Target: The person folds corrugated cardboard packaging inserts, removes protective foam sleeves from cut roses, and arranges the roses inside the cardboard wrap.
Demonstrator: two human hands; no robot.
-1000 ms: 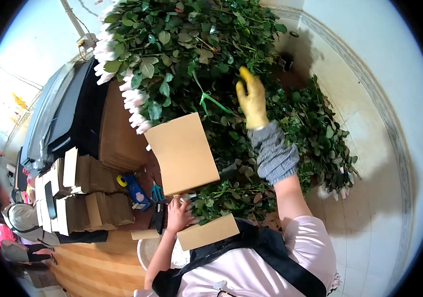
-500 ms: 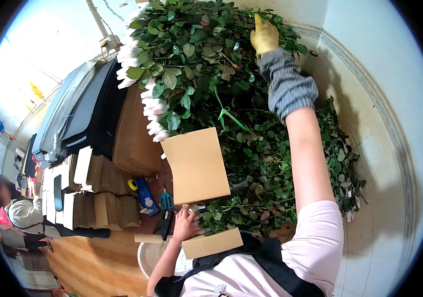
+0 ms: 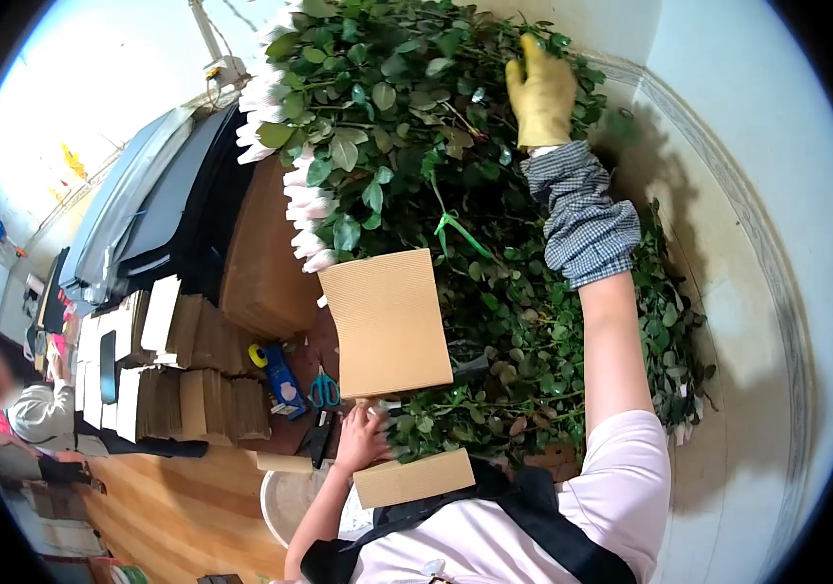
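My right hand (image 3: 543,95), in a yellow glove below a checked sleeve, is over the stem side of a big pile of leafy roses (image 3: 387,97). Its fingers are apart and I see nothing held in them. My bare left hand (image 3: 362,440) is low at the head end of another bunch of roses (image 3: 465,417), its fingers curled on the flower ends, which are mostly hidden. A corrugated cardboard sheet (image 3: 387,326) stands just above this hand, and a cardboard flap (image 3: 414,479) lies below it. Green twine (image 3: 455,232) hangs on the pile.
Stacks of cut cardboard (image 3: 168,365), a blue tape dispenser (image 3: 283,380) and teal scissors (image 3: 323,389) are at the left. A white bin (image 3: 285,506) stands below. Another person (image 3: 41,414) is at far left. A tiled wall (image 3: 757,321) bounds the right.
My gloved right hand has drawn back a little toward me and to the right across the rose pile. My left hand stays by the cardboard. The view has shifted slightly.
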